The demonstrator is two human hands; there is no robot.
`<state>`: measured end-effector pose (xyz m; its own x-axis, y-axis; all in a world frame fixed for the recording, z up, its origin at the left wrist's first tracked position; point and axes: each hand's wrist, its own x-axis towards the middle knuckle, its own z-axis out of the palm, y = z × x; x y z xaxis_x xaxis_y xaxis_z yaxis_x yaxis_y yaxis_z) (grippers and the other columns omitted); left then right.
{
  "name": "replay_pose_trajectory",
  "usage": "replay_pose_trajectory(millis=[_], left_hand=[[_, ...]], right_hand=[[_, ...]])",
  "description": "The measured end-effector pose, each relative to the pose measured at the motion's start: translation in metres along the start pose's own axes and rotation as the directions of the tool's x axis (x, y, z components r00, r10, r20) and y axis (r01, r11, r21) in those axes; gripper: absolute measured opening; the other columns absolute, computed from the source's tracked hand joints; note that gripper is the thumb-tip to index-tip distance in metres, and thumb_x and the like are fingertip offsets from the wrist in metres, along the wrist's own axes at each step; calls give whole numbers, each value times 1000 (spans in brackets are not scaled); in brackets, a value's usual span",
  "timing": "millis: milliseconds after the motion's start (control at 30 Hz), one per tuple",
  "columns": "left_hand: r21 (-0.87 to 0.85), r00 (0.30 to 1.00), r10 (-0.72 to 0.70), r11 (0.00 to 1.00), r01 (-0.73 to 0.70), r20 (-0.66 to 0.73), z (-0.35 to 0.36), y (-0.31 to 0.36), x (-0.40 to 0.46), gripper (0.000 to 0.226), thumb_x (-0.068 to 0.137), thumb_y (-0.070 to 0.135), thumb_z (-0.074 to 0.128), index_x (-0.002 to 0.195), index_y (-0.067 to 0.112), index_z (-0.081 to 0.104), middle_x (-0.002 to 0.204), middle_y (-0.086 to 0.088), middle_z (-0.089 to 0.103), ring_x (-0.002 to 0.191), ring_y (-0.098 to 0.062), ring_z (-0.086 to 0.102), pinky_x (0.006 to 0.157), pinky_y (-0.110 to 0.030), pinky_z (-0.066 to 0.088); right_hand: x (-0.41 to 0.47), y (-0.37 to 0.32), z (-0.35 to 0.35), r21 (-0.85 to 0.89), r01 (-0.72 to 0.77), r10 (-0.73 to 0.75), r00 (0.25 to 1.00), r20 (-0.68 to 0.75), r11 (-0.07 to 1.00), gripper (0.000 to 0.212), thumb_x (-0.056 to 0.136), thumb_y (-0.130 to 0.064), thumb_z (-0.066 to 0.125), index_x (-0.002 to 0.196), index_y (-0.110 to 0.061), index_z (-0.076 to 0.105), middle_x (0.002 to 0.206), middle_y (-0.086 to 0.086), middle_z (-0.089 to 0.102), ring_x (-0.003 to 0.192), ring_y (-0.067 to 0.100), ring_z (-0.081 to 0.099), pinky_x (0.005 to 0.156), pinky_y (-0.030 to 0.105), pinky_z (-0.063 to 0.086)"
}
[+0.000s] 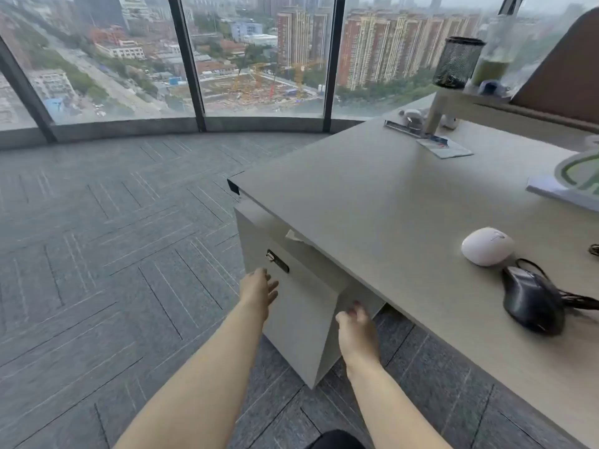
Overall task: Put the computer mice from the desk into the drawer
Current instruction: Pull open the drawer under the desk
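Both hands reach for the pale grey drawer front (301, 306) under the desk.

Left hand (259, 288) is open, fingers spread, just below the dark lock. Right hand (355, 328) curls loosely at the drawer's side edge; its fingertips are hard to see. Up on the light grey desk top (372, 196), well right of both hands, the round white mouse (487, 246) and the black corded mouse (531, 301) sit close together. Bare desk lies between.

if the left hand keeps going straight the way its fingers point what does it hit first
Most likely the drawer front under the desk, just below its dark lock plate. The left hand looks very close, but depth is unclear.
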<state>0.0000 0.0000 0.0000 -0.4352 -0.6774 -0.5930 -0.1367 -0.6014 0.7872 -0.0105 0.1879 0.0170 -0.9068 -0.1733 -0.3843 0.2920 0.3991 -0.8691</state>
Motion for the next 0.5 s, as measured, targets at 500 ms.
replay_pose_trajectory(millis=[500], left_hand=[[14,990,33,999,-32,-139,27,1,62,11,91,11,52,90,2,59,102,-25,59,90,-34,58,60,-46,57]], right_hand=[[3,4,15,-73,99,-100,995,-5,992,23,84,-2,48,85,-10,69,81,-4,75,73,18,64,57,20,45]])
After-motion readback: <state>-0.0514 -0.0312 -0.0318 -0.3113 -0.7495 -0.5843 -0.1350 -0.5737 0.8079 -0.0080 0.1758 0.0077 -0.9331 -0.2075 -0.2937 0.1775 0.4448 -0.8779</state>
